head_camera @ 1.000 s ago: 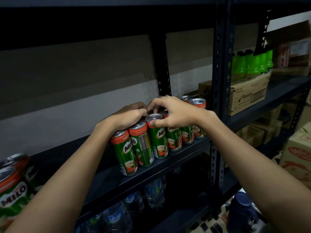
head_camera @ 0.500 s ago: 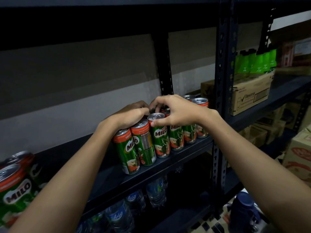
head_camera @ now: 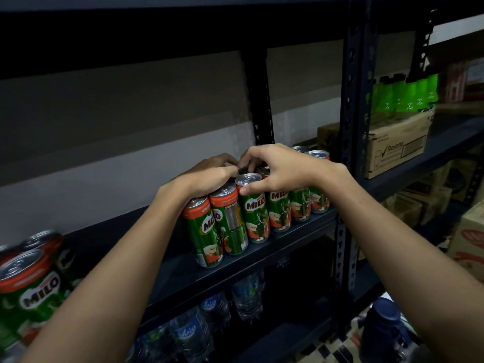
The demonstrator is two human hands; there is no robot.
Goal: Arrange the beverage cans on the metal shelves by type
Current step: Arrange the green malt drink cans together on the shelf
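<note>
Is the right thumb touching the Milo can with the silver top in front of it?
Touching. In the head view the right hand's thumb presses against that Milo can's orange upper rim.

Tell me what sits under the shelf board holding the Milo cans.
Under the shelf board stand clear water bottles with blue labels, in a row on a lower level. Both forearms and the dark hide the rest of that row, so its full count cannot be seen.

The green and red cans (head_camera: 255, 213) in the row on the shelf say "MILO" in white letters. The big can (head_camera: 28, 292) at the bottom left says "MILO" too. The brown cardboard box (head_camera: 398, 150) on the right says "Rexona". The water bottle labels (head_camera: 187, 332) are too blurry to read.
</note>
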